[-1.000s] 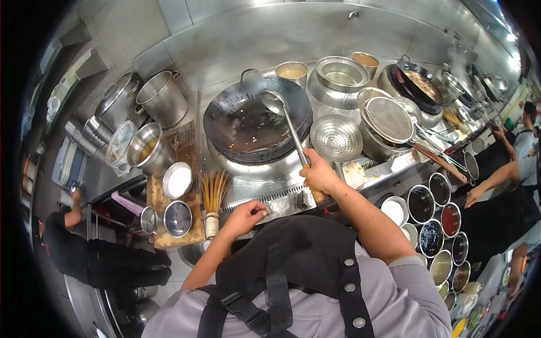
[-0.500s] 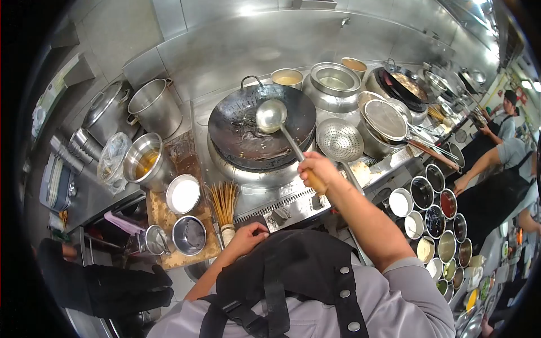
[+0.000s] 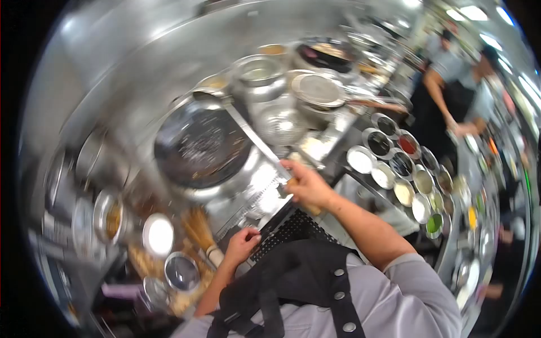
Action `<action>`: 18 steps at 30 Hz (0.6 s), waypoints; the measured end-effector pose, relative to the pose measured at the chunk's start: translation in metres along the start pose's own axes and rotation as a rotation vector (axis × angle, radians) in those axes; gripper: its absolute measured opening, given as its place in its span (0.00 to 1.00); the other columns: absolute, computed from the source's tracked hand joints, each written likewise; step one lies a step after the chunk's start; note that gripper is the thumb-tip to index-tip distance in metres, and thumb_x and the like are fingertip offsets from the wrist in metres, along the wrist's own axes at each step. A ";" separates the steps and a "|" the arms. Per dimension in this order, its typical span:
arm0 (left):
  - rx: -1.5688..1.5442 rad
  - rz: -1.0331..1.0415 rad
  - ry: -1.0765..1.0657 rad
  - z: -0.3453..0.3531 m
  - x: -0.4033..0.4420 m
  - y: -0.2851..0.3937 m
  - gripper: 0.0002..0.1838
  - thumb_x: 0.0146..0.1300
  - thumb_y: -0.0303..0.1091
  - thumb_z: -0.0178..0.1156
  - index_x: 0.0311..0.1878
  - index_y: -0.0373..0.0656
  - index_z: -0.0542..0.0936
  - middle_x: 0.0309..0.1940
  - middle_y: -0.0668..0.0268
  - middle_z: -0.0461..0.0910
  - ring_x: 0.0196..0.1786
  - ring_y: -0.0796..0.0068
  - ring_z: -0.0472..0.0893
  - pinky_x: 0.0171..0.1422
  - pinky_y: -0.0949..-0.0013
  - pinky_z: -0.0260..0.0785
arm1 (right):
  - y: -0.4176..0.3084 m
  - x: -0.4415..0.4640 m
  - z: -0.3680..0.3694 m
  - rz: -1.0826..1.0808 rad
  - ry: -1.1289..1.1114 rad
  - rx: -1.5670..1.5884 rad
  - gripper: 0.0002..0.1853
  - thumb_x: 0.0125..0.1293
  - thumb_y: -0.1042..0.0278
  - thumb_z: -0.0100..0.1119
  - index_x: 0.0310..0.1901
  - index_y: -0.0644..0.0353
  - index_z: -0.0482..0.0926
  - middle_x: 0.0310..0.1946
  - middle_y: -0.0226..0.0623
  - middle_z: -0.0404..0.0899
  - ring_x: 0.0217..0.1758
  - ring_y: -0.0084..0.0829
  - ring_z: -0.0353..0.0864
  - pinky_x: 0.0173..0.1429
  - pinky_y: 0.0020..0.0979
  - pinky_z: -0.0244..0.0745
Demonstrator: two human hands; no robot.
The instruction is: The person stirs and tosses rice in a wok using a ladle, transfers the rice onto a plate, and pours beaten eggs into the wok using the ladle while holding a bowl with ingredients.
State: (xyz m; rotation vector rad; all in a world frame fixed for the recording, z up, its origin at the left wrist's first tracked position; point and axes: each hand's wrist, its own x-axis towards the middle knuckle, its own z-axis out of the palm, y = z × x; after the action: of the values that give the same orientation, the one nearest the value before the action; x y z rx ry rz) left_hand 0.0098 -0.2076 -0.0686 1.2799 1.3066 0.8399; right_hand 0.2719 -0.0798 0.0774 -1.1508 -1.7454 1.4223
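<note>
My right hand (image 3: 306,186) is closed round the wooden handle of a long ladle (image 3: 251,134). The ladle's bowl is raised over the far right rim of the black wok (image 3: 186,163), close to a pot of pale brown liquid (image 3: 215,83). Inside the wok, a pale speckled patch is blurred by motion. Loosely curled, my left hand (image 3: 242,245) rests by the stove's front edge with nothing visible in it. Beside it lies a bamboo wok brush (image 3: 201,228), bristles pointing away from me.
A bowl of white contents (image 3: 158,235) and a steel bowl (image 3: 181,271) stand on a board at the left. Right of the wok sit a perforated strainer (image 3: 280,125) and a mesh sieve (image 3: 318,90). Several seasoning pots (image 3: 403,164) stand further right. Co-workers (image 3: 451,84) are beyond them.
The view has turned to the right. The ladle's bowl has moved from over the wok's middle to its far right rim. My left hand stays near the stove edge.
</note>
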 end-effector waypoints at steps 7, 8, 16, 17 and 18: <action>-0.060 0.014 -0.443 0.060 0.036 -0.029 0.09 0.70 0.30 0.65 0.49 0.37 0.81 0.29 0.73 0.81 0.28 0.84 0.76 0.36 0.77 0.69 | 0.013 -0.095 -0.034 0.153 -0.111 0.212 0.25 0.63 0.75 0.58 0.63 0.58 0.70 0.23 0.29 0.73 0.19 0.20 0.74 0.22 0.27 0.69; -0.024 -0.010 -0.482 0.069 0.045 -0.031 0.09 0.69 0.29 0.66 0.49 0.38 0.81 0.31 0.73 0.81 0.31 0.85 0.76 0.38 0.78 0.69 | 0.016 -0.115 -0.040 0.136 -0.100 0.276 0.25 0.64 0.74 0.59 0.63 0.60 0.70 0.20 0.28 0.71 0.17 0.20 0.71 0.20 0.27 0.67; 0.182 0.022 -0.658 0.178 0.073 -0.016 0.09 0.68 0.30 0.68 0.47 0.37 0.82 0.36 0.70 0.83 0.38 0.84 0.80 0.45 0.77 0.72 | 0.063 -0.391 -0.102 0.147 0.268 0.449 0.30 0.66 0.69 0.65 0.68 0.59 0.68 0.29 0.27 0.74 0.22 0.16 0.73 0.26 0.22 0.71; 0.197 0.030 -0.691 0.202 0.070 -0.012 0.09 0.68 0.30 0.68 0.47 0.37 0.82 0.36 0.70 0.83 0.38 0.84 0.80 0.45 0.77 0.72 | 0.072 -0.430 -0.101 0.143 0.306 0.457 0.30 0.66 0.69 0.65 0.68 0.59 0.68 0.29 0.27 0.74 0.22 0.16 0.73 0.26 0.22 0.71; 0.195 -0.016 -0.729 0.228 0.064 -0.003 0.09 0.68 0.31 0.67 0.46 0.38 0.82 0.36 0.70 0.84 0.38 0.83 0.80 0.44 0.77 0.72 | 0.085 -0.467 -0.098 0.168 0.452 0.423 0.29 0.66 0.71 0.64 0.68 0.58 0.68 0.28 0.26 0.73 0.22 0.15 0.72 0.26 0.22 0.70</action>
State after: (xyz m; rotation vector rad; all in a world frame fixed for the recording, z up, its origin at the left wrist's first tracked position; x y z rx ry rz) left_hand 0.2392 -0.1893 -0.1258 1.5294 0.8130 0.1826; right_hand 0.5836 -0.4500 0.0513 -1.2756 -1.0014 1.4023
